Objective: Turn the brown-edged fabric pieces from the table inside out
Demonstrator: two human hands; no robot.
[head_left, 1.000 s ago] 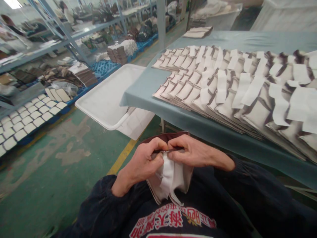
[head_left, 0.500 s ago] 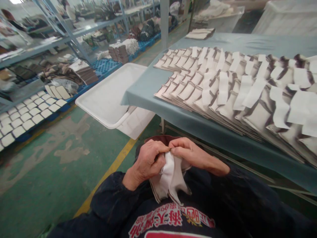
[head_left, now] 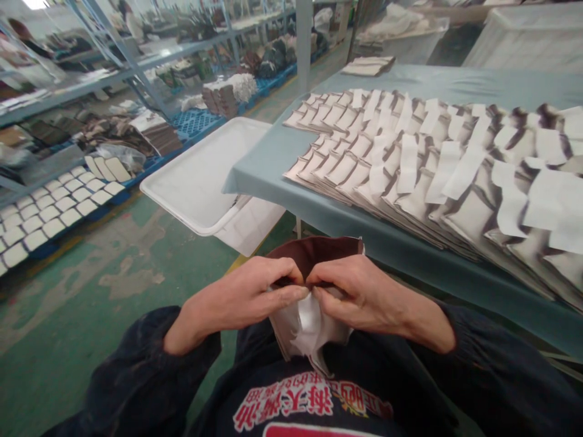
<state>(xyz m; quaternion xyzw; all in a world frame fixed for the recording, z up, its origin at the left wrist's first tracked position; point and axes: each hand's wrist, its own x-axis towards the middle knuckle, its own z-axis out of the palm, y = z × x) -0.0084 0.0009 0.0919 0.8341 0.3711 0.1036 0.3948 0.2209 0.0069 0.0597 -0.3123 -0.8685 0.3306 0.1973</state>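
In front of my chest I hold a cloth piece point(head_left: 286, 325), white on the near side, with a brown face point(head_left: 319, 247) standing up beyond my fingers. My left hand point(head_left: 248, 292) pinches its folded edge between thumb and fingers. Close beside it, nearly touching, my right hand point(head_left: 364, 294) pinches the same edge. A narrow white strip point(head_left: 310, 312) hangs down between the two thumbs, and whether it is a separate piece I cannot tell. The lower part of the cloth lies against my dark apron with red and white lettering point(head_left: 314, 394).
To the right, a table with a blue-green cover point(head_left: 455, 82) bears overlapping rows of similar cloth pieces point(head_left: 337, 164), some topped with white strips point(head_left: 410, 164). A white plastic bin point(head_left: 191, 176) stands at its left corner. Shelving point(head_left: 150, 60) and pale stacks point(head_left: 54, 212) line the left.
My forearms have swung outward and my thumbs now press from the near side. The cloth has turned so its brown face rises beyond my fingers. Both hands still pinch it.
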